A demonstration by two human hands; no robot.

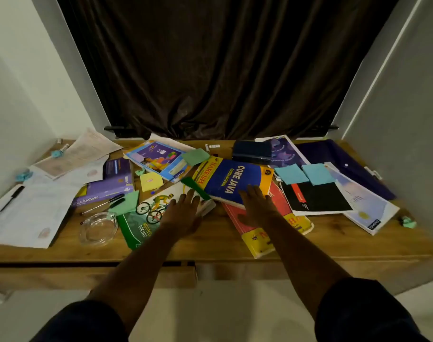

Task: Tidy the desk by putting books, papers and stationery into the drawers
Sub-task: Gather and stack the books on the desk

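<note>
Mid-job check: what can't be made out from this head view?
Red book title: head view, covered by Core Java book and right hand.
Biking book cover: partly under left hand.
Drawer insides: only fronts show.
Left papers print: too small, blurred.

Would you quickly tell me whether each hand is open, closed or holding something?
Left hand: open, fingers straight over the biking book, holding nothing.
Right hand: open, fingers straight at the Core Java book edge, holding nothing.
</note>
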